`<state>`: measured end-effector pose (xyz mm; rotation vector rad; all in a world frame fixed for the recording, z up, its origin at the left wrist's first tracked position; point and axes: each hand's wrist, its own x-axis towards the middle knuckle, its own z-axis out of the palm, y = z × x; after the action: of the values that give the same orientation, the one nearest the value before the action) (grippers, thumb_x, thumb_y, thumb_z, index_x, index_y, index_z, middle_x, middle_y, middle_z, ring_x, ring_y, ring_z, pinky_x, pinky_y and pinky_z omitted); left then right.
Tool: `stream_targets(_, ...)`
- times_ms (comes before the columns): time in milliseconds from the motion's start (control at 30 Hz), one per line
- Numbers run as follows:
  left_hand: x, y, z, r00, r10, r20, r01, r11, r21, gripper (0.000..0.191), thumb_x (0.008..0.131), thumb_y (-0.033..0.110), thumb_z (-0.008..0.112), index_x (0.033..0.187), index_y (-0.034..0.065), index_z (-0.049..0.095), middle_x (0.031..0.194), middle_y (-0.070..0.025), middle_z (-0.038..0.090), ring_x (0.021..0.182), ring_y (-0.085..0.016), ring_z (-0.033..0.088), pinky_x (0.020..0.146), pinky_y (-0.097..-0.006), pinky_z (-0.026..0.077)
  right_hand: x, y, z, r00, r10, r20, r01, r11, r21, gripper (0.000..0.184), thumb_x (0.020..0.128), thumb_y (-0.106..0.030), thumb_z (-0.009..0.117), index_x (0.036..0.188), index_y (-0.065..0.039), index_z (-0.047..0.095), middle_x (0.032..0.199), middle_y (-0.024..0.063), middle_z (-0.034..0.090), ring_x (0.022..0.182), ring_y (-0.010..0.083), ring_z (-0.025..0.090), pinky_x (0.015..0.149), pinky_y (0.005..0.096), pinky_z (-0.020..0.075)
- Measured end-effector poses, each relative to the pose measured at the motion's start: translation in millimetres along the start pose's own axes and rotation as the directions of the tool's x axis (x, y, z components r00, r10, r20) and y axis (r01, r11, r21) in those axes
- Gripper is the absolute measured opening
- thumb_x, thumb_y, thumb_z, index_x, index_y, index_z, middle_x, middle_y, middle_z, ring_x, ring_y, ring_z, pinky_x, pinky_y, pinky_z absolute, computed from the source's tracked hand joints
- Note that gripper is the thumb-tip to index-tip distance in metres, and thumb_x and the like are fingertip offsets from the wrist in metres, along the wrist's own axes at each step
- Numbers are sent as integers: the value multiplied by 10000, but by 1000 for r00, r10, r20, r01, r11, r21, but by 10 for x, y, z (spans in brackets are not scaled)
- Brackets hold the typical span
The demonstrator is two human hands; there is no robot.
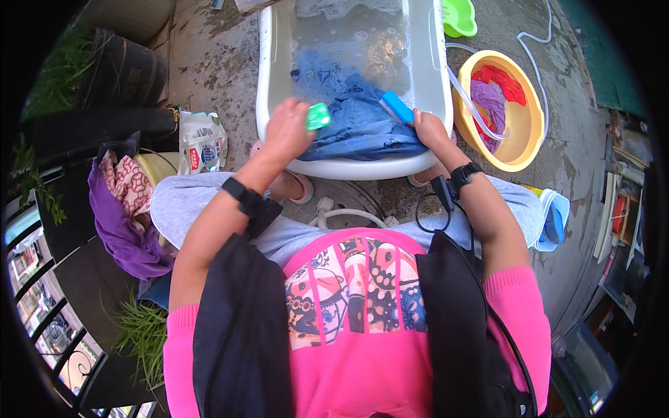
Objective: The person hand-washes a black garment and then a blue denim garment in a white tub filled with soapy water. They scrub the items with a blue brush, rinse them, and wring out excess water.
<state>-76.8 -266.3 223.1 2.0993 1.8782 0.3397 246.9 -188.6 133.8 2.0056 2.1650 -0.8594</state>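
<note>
A wet pair of blue denim garments or one large one, the folds do not settle which, drapes over the near end of a white plastic tub (355, 170). The denim (360, 125) partly sinks into cloudy, sudsy water. My left hand (287, 128), slightly blurred, holds a small glossy green block (318, 116), possibly soap, above the cloth's left side. In my right hand (433, 129), at the tub's near right corner, is the end of a blue scrub brush (397, 106). Its pale bristles face the denim. The fingers of this hand are partly hidden.
Right of the tub stands a yellow basin (522, 141) with red and purple cloths (488, 96); a clear hose (468, 99) runs into it. A green basin (460, 18) is beyond. At left are a printed plastic bag (201, 141) and purple fabric (123, 224). A white pipe (355, 212) lies below the tub.
</note>
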Motion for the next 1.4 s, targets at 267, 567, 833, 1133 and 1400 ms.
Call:
stream_targets(267,-37,448,687,928,223,299,-192,973,-130,247,716,156,633,906,54,512,830,-165,607,795,-369,598,684,-442,484,-178,-307,-124,993,-38,-111,50,993,111,468,922,-402,363,972,-7,607,839,277,616,846,435,587,765,489,451)
stream_targets(567,-327,534,119,812,397,428,-318,915,-246,305,660,133,636,918,69,487,730,-160,601,724,-368,601,621,-463,464,-131,-937,-97,943,-325,71,331,938,-102,312,915,-338,439,968,-58,566,793,216,637,775,373,628,684,480,493)
stream_targets(833,-265,348,-266,825,415,383,-326,904,-276,281,658,110,636,908,77,511,735,-150,603,758,-357,605,643,-454,461,-14,-815,55,905,-423,-49,424,905,16,315,919,-291,414,817,-46,583,778,204,639,732,392,625,682,488,494)
stream_targets(1133,-205,217,-475,745,460,482,-340,885,-319,265,673,106,625,909,56,516,738,-177,598,768,-380,593,650,-456,452,122,-819,-162,934,-354,-44,339,919,-203,326,920,-274,395,810,-65,619,795,201,631,754,376,622,667,474,502)
stream_targets(1400,-376,74,-342,728,432,533,-259,892,-370,294,665,135,630,926,66,515,705,-190,595,741,-391,591,644,-465,457,119,-795,-237,978,-197,72,208,870,-446,280,898,-259,422,879,-58,617,860,181,645,790,372,626,688,466,501)
